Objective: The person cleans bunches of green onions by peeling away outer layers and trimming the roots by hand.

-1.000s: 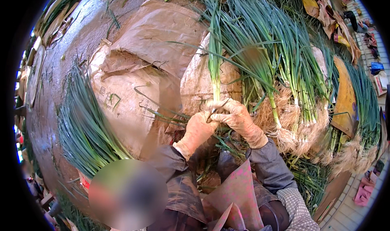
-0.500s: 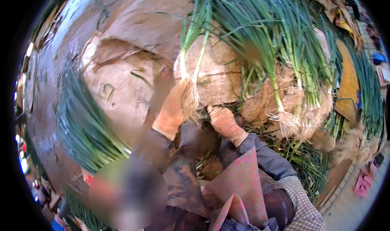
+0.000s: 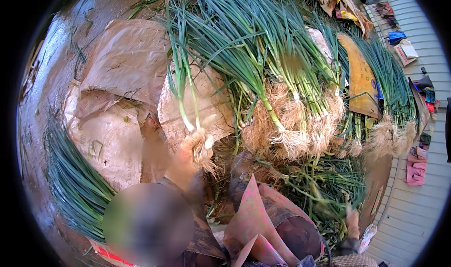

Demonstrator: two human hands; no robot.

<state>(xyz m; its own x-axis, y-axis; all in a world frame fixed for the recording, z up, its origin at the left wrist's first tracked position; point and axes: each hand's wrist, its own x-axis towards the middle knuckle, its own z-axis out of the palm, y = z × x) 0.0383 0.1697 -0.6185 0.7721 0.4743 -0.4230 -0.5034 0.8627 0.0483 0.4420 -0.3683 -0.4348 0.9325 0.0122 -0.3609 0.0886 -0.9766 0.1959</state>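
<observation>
My left hand [image 3: 184,156], in an orange glove, is closed round the root end of a few green onions [image 3: 187,105]. Their pale stems point away from me, with tangled roots hanging beside the glove. A worn, pale padded board [image 3: 216,98] lies behind them. At the lower right, my right hand [image 3: 351,224] is by the edge of a heap of loose green leaves and stalks [image 3: 324,185]. Its fingers are small and smeared, and a blurred pale stalk shows near them, so I cannot tell whether it holds anything.
A large row of rooted green onions [image 3: 282,55] lies beyond, on the right. Another bunch [image 3: 70,168] is at the left near pale sacking [image 3: 108,140]. A yellow sheet [image 3: 359,74] separates further bunches. A pink-spotted apron [image 3: 246,215] covers my lap. Ribbed pale flooring [image 3: 423,182] runs along the right.
My right hand has swung from the middle, near the board's front edge, to the leaf heap at the lower right. My left hand keeps the green onions. The whole view has shifted.
</observation>
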